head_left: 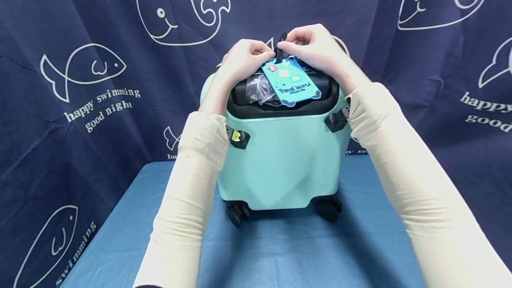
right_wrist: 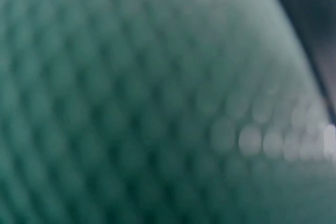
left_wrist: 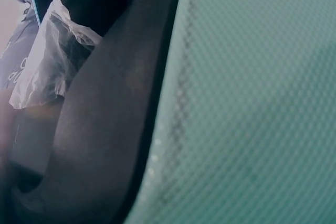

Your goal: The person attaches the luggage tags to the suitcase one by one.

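A mint-green suitcase stands upright on its black wheels, its black top panel towards me. Over that panel lies a blue luggage tag printed "Travel World", with a black strap at its upper end. My left hand pinches the strap from the left between thumb and fingers. From the other side, my right hand pinches it near its upper end. Crumpled clear plastic sits beside the tag. The right wrist view is filled mostly by the blurred textured suitcase shell.
Blue cloth covers the table under the suitcase. A dark blue curtain with white whale and fish drawings hangs behind and at both sides. Black corner fittings stick out at the suitcase's upper sides, close to both sleeves.
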`<action>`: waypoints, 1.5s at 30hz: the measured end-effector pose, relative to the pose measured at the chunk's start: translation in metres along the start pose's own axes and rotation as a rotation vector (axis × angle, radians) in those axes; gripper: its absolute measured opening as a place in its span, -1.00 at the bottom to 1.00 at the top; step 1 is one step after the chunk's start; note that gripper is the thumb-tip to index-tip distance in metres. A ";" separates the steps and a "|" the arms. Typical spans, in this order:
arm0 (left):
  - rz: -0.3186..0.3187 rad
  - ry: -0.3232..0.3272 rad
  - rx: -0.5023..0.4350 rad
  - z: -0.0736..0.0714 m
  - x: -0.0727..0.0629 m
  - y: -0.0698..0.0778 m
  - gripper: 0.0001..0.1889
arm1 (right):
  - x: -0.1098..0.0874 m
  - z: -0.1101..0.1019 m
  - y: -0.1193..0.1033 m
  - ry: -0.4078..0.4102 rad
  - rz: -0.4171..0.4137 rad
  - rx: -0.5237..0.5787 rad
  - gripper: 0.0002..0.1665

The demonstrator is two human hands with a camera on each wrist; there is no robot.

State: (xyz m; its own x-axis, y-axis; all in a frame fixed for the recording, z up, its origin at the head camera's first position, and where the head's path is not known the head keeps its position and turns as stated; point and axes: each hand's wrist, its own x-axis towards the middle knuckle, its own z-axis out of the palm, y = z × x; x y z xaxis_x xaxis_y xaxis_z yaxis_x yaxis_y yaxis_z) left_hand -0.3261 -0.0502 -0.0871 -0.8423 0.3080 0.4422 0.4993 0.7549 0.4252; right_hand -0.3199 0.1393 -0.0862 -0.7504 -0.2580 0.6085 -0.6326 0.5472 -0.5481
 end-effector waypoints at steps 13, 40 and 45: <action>0.004 0.002 -0.001 -0.001 0.000 0.000 -0.80 | 0.000 0.002 0.000 0.032 -0.066 -0.091 -0.73; -0.030 0.007 -0.010 -0.001 -0.001 0.000 -0.80 | -0.001 0.001 -0.002 -0.006 -0.091 -0.181 -0.70; -0.029 0.012 -0.018 0.000 -0.001 0.000 -0.79 | -0.002 0.000 -0.003 -0.032 -0.008 -0.097 -0.70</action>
State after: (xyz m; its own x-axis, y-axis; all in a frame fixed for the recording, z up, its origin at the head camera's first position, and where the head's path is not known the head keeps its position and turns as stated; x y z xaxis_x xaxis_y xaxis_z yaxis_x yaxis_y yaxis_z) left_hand -0.3253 -0.0504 -0.0879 -0.8541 0.2792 0.4388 0.4783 0.7529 0.4519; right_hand -0.3164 0.1386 -0.0856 -0.7521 -0.2869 0.5933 -0.6182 0.6192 -0.4842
